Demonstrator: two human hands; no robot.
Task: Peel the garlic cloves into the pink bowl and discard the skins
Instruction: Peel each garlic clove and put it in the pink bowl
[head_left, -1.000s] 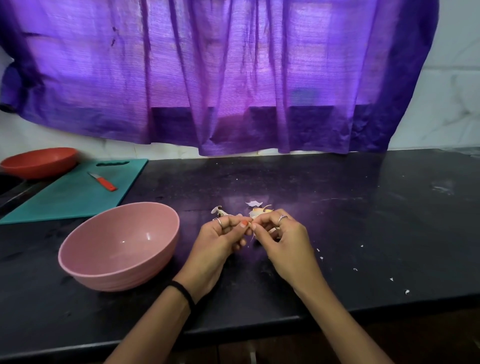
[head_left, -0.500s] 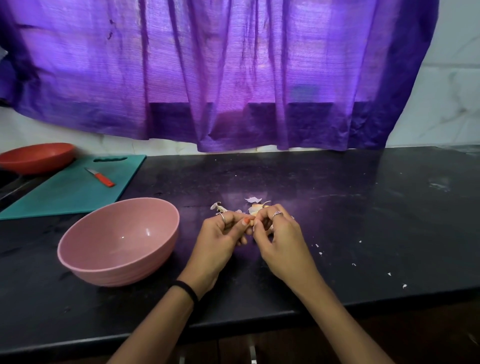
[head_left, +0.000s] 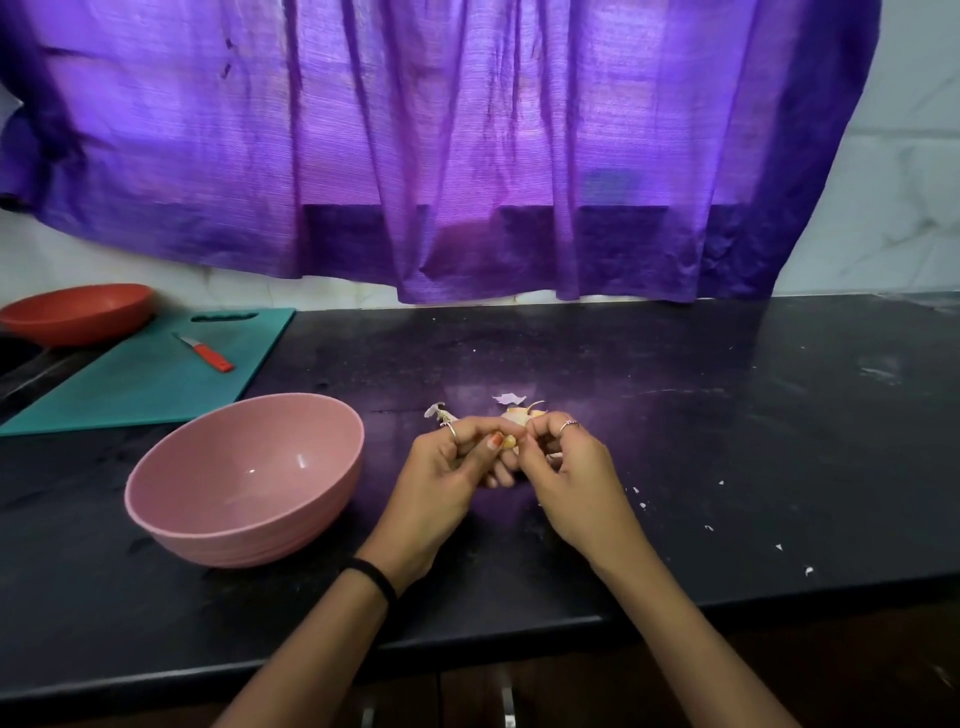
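Both hands meet over the middle of the bench (head_left: 675, 415), a little in from its front edge. The left hand (head_left: 447, 467) and the right hand (head_left: 566, 467) have fingers curled inward, pinching a small clove (head_left: 510, 441) between the fingertips; only a pale yellow spot of it shows. Judged status: peeling is in progress on this clove. The bowl (head_left: 244, 525) stands to the left of the hands, near the front edge, and appears to hold nothing, so no peeled clove has been deposited yet as far as can be seen. More garlic (head_left: 522, 413) lies just behind the hands, with papery skins (head_left: 509, 398) beside it; small white flakes (head_left: 709, 528) are scattered toward the right front. Remaining work: finish the clove, drop it in the bowl, repeat, then clear the skins. Materials: the bench is dark, glossy and speckled; the bowl is smooth, round, matte pink with a ribbed lower wall; the skins are thin, curled and dry.
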